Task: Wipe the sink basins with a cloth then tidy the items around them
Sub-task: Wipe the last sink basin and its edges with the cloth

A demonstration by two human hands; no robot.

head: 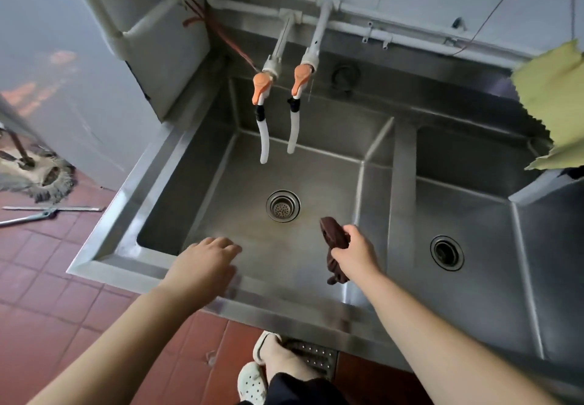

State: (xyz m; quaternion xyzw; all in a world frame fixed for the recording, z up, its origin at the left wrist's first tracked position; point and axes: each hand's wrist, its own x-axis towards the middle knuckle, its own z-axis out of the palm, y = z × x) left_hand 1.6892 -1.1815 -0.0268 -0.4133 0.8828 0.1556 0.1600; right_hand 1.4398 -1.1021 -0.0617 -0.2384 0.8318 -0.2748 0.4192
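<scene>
Hanging bunched from the right hand (355, 254), the cloth (331, 241) is clamped in closed fingers, its long axis running down toward the left basin (202, 164) floor directly beneath. The left hand (207, 262), fingers spread and empty, seemingly hovers above the near rim. No legible writing is seen.

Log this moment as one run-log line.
stage: wiping not begun | right hand: grips brown cloth over left basin | left hand: open, empty
</scene>
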